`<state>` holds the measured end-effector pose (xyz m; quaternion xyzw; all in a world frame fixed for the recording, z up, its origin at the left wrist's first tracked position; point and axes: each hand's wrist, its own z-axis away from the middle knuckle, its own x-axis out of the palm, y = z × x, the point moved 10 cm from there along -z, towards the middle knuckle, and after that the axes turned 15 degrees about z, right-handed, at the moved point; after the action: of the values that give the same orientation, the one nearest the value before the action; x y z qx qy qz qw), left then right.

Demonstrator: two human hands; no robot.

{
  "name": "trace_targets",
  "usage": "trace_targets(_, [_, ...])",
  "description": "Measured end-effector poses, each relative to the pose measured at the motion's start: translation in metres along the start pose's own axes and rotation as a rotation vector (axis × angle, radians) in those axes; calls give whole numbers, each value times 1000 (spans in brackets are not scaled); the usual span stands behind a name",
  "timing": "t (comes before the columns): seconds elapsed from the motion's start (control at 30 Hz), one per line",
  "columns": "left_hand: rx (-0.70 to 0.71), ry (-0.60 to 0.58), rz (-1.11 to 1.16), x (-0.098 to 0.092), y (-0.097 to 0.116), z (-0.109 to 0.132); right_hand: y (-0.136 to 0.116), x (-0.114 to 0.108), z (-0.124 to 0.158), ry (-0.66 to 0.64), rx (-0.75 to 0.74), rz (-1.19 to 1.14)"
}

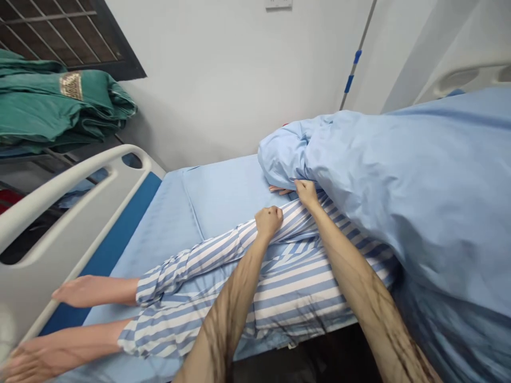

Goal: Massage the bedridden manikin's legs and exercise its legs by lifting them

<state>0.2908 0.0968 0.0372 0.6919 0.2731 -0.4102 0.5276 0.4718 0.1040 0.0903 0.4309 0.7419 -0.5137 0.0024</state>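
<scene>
My left hand is curled into a fist over the nearer thigh area of blue-and-white striped trousers; what it grips, if anything, is hidden. Farther right, my right hand is closed at the lower edge of a light blue quilt. The quilt is bunched up and covers the upper body of a lying figure. Two bare feet stick out of the trouser legs at the left. Fingertips of the lying figure's hand show from under the quilt, beside my right hand.
A light blue sheet covers the bed. The white and blue footboard rises at the left. Folded green cloth lies on a rack beyond it. A thin metal pole stands by the wall behind the bed.
</scene>
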Motion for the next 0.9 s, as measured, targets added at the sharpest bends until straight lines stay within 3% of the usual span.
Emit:
trace_targets(0.17, [39, -31, -3, -2, -1, 2, 24, 9, 14, -67, 45, 59])
trace_targets(0.27, [61, -78, -21, -27, -22, 2, 25, 10, 14, -90, 60, 49])
trace_targets(0.37, [39, -74, -62, -81, -79, 10, 20, 10, 15, -96, 52, 21])
trace_targets(0.5, [-177, 15, -181, -160, -206, 49, 16, 11, 18, -89, 39, 16])
trace_targets(0.57, [-306, -5, -210, -176, -269, 76, 18, 11, 19, -94, 54, 49])
trace_targets(0.63, [-426, -39, -225, -179, -319, 97, 22, 9, 18, -106, 77, 93])
trace_targets(0.7, [-492, -63, -216, -174, -349, 109, 24, 7, 17, -120, 108, 155])
trace_targets(0.77, [-521, -69, -198, -168, -360, 112, 16, 8, 19, -121, 129, 221])
trace_targets(0.83, [-536, -62, -183, -166, -361, 111, -10, 20, 24, -121, 111, 237])
trace_targets(0.9, [-545, -58, -169, -166, -359, 111, -56, 53, 38, -145, 59, 181])
